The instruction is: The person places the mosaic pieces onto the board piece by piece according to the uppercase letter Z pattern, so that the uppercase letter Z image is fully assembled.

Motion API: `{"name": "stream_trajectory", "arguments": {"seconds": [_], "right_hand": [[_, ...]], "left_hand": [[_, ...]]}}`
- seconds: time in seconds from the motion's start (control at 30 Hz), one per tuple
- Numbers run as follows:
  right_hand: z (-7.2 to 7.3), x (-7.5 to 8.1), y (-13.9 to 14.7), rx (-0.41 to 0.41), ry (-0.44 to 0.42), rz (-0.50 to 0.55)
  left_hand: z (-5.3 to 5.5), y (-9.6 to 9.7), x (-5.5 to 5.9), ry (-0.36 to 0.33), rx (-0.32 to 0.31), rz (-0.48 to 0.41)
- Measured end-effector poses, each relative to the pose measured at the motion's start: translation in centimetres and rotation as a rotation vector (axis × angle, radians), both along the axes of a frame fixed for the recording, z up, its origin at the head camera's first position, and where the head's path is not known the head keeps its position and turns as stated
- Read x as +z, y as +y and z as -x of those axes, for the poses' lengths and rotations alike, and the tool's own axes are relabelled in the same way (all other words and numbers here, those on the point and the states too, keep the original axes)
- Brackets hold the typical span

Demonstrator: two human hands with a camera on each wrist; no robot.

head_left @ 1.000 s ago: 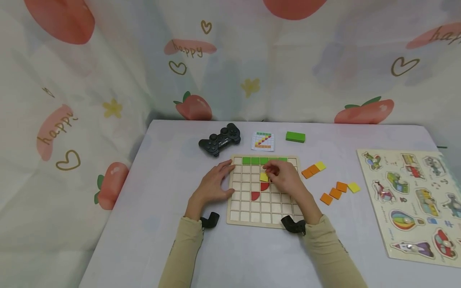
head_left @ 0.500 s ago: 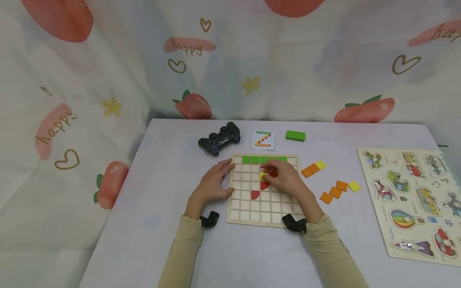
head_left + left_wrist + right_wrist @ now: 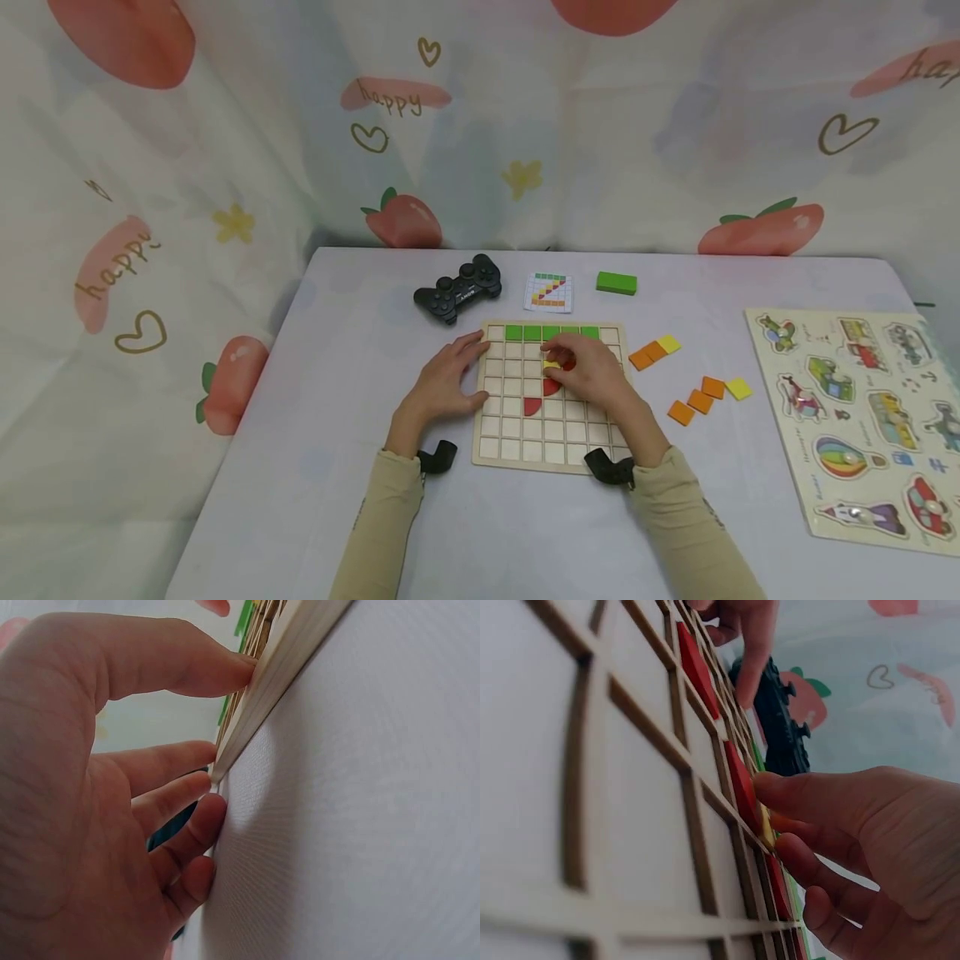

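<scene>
My right hand bends over the middle of a wooden grid board, thumb and fingers at a yellow tile in one of its cells. The right wrist view shows the yellow tile pinched low at the grid, mostly hidden by the fingers. Red quarter-round pieces run diagonally across the board, and green tiles line its top row. At the board's left edge rests my left hand; in the left wrist view its thumb touches the rim and its fingers are loosely bent.
Behind the board lie a black game controller, a small pattern card and a green block. Several orange tiles and yellow tiles are to the right. Farther right lies a picture puzzle board.
My right thumb and fingers have shifted slightly over the yellow tile, which now shows less beneath them. The left hand and the board stay in place.
</scene>
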State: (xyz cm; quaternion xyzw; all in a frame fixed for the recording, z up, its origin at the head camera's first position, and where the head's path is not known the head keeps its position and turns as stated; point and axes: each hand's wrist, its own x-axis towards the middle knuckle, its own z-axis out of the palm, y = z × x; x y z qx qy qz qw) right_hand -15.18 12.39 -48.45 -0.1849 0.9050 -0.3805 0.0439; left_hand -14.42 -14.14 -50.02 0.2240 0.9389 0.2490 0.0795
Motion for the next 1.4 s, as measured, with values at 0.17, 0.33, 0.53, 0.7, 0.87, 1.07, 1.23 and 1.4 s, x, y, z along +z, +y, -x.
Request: {"name": "stream_trajectory", "arguments": {"seconds": [0.17, 0.33, 0.53, 0.7, 0.87, 1.07, 1.23, 1.4], "right_hand": [[0.2, 0.3, 0.5, 0.006, 0.020, 0.047], [0.9, 1.0, 4.5, -0.138, 0.073, 0.081], [0.3, 1.2, 11.3, -0.488, 0.025, -0.077], [0.0, 1.0, 13.5, -0.576, -0.161, -0.147], [-0.2, 0.5, 12.8, -0.560, -0.182, -0.124], [-0.1, 0.9, 12.5, -0.544, -0.154, -0.114], [-0.1, 2.0, 11.5, -0.463, -0.124, -0.023], [0.0, 2.6, 7.5, -0.285, -0.137, 0.085]], "left_hand": [[0.2, 0.2, 0.1, 0.000, 0.002, 0.004], [0.4, 0.4, 0.2, -0.009, -0.004, 0.019], [0.3, 0.6, 0.3, -0.016, -0.008, 0.027], [0.1, 0.4, 0.2, -0.017, -0.003, 0.022], [-0.4, 0.0, -0.5, -0.007, 0.007, 0.002], [-0.6, -0.1, -0.2, -0.006, 0.020, -0.015], [-0.6, -0.1, -0.2, -0.015, 0.018, -0.002], [-0.4, 0.1, -0.2, 0.001, 0.011, -0.006]]}}
